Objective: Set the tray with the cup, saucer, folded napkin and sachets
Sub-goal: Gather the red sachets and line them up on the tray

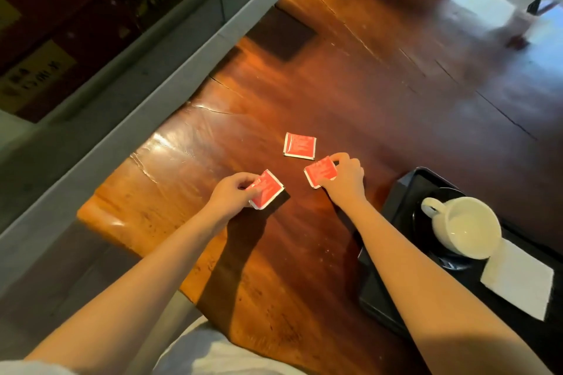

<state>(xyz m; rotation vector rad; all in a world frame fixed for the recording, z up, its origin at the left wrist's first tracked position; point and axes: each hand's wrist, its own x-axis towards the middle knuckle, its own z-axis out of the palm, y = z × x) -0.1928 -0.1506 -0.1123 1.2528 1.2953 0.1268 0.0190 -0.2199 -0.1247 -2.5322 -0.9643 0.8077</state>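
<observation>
**Both hands on sachets, tray half set**

Left hand (233, 192): grip pinched on the left sachet (268, 189), fingers over its near-left corner. Sachet sits tilted at or just above the tabletop (213, 137); can't tell if it's lifted.

Right hand (344, 176): grip pinched on the right sachet (321, 171), thumb at the near edge, fingertips at the far edge. Also tilted, at the tabletop surface or barely off it.

Third sachet (299, 145): lies flat and untouched, at 12 o'clock from the gap between the two hands, just beyond the right sachet, not touching it. All three are red with white edges; print too blurred to read.

Tray (402, 192): black, at 4 o'clock from the right hand, near the right edge of view, partly behind the right forearm.

On the tray:
- saucer (441, 195), dark, hard to separate from the tray
- cup (466, 227), white, on the saucer, empty, handle pointing to 10 o'clock
- folded napkin (518, 277), white, at 5 o'clock from the cup, its corner under or against the cup rim

No sachets on the tray.
</observation>
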